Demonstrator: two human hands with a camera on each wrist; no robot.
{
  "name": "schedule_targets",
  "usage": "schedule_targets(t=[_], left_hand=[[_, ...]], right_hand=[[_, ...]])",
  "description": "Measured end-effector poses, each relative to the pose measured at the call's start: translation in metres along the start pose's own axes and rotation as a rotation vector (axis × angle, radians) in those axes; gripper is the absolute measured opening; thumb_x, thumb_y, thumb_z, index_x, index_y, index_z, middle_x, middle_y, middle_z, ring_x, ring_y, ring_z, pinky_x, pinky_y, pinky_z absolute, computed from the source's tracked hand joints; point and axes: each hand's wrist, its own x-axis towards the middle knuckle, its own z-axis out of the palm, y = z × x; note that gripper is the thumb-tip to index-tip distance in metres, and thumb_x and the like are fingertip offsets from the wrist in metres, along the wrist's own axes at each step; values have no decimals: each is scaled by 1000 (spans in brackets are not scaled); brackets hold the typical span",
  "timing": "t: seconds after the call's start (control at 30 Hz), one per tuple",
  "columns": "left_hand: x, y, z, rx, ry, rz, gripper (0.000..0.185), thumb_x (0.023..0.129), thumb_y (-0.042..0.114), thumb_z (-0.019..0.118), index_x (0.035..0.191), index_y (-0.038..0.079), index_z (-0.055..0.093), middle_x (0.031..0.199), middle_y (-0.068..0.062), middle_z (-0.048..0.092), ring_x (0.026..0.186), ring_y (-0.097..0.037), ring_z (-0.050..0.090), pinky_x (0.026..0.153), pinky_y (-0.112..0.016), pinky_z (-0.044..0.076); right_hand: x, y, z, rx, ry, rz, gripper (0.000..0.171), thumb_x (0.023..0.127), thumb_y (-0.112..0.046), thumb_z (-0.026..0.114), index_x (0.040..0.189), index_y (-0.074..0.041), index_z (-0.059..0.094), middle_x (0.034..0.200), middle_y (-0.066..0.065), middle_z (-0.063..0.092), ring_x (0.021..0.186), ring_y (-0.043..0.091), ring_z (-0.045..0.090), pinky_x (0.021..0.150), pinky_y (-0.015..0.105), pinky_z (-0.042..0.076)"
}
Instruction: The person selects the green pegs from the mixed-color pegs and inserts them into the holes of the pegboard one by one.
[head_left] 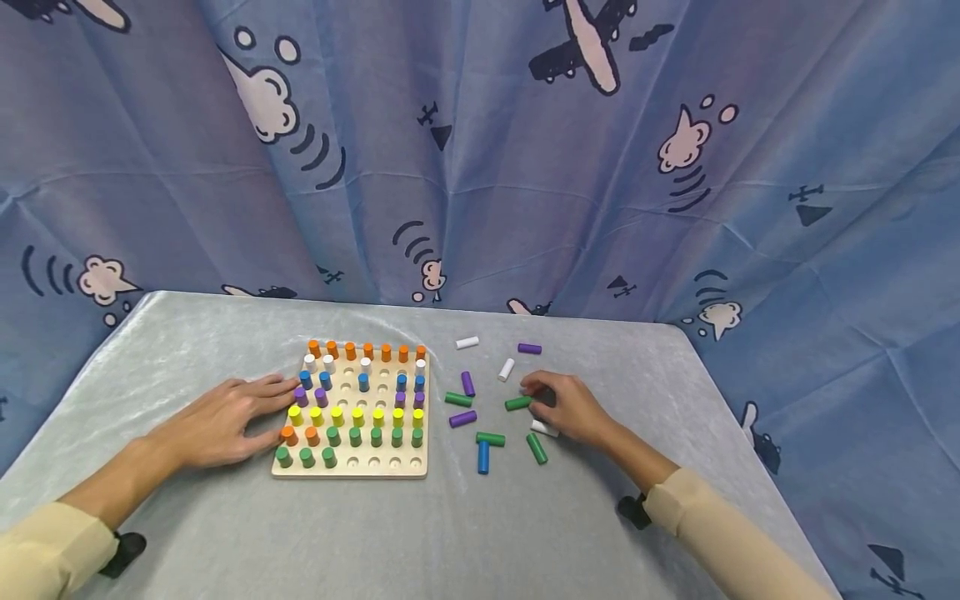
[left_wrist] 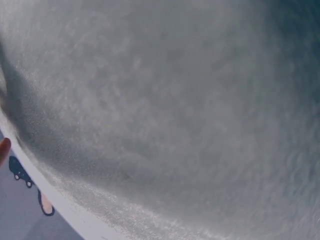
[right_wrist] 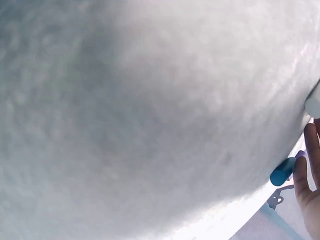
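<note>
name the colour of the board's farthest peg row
The farthest peg row is orange, clearest in the head view.

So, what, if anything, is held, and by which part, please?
Whether the right hand pinches a green peg by its right end is unclear; the left hand grips nothing.

Board (head_left: 349, 477) is set L of ctr on table (head_left: 315, 533), w/ curtain (head_left: 480, 183) hung behind. Pegs (head_left: 357, 416) are stood in its holes: back row filled; 2nd, 3rd & 4th rows filled at both ends w/ gaps btwn; 5th & 6th filled; front row filled in 3 L-most holes. Left hand (head_left: 228, 419) is placed at board's L edge. Loose pegs (head_left: 483, 457) are scattered R of board, mostly btwn it & right hand (head_left: 570, 408). One is laid by R fingertips; two nr front are set touching, one before the other.
</note>
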Motion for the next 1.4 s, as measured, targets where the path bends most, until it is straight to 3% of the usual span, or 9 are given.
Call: schedule_targets(t=[0.5, 0.8, 1.1, 1.4], left_hand=[[0, 0, -1, -5, 1, 5, 57, 92, 38, 67, 135, 1, 61, 145, -12, 54, 132, -37, 51, 94, -58, 45], [-1, 0, 0, -4, 12, 16, 56, 91, 37, 68, 134, 1, 62, 144, -12, 55, 131, -37, 52, 93, -58, 45], [1, -1, 0, -2, 14, 16, 56, 92, 38, 67, 134, 1, 62, 144, -12, 54, 131, -37, 52, 93, -58, 45], [0, 0, 1, -14, 17, 13, 56, 92, 39, 67, 133, 1, 63, 144, -11, 55, 131, -37, 52, 94, -58, 45]], right_hand=[[5, -8, -9, 31, 47, -34, 31, 85, 3, 75, 115, 0, 69, 98, 4, 74, 94, 22, 69, 86, 48, 53], [9, -22, -4, 38, 6, -88, 30, 85, 2, 74, 115, -1, 69, 99, 3, 73, 94, 21, 68, 86, 50, 53], [12, -29, -1, 49, -2, -75, 31, 85, 2, 74, 115, -2, 68, 101, 5, 73, 96, 20, 67, 89, 49, 52], [15, -47, 3, 79, 9, -153, 30, 86, 2, 74, 115, 0, 68, 102, 9, 73, 95, 21, 68, 87, 49, 53]])
